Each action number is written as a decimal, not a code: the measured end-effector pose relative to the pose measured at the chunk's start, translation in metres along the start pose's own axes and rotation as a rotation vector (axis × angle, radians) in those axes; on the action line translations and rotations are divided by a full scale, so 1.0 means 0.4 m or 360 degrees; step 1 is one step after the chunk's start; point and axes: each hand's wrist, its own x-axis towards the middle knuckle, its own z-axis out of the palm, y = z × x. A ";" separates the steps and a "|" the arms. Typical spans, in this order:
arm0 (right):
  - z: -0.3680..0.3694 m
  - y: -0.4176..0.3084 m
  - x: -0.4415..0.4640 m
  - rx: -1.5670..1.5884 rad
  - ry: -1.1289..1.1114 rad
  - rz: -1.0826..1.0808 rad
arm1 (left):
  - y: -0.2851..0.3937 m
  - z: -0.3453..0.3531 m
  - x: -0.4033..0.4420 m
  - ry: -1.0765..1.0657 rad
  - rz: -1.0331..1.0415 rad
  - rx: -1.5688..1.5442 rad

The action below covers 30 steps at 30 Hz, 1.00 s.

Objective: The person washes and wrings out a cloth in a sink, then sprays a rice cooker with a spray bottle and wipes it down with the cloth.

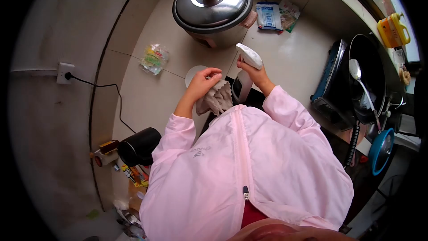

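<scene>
My right hand (256,74) is wrapped round the neck of a spray bottle (250,56), whose white trigger head points up and to the left. Its pale body hangs below my fingers, close to the front of my pink jacket. In my left hand (201,87) is a crumpled grey-beige cloth (219,97) with a scalloped edge, drooping beneath my bent fingers. A white round item (192,75), partly covered by that hand, lies on the tiled counter (178,53). Cloth and bottle are side by side; whether they touch I cannot tell.
A large lidded rice cooker (214,9) stands at the back. Packets (269,16) lie to its right, and a clear plastic bag (154,59) to the left. A wok (368,76) with a ladle sits on a stove at right. A black kettle (140,146) is at left.
</scene>
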 end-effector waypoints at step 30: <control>-0.213 -0.313 -0.155 0.0679 -0.1054 0.0009 | 0.404 0.257 -0.065 -0.0005 0.1347 0.0672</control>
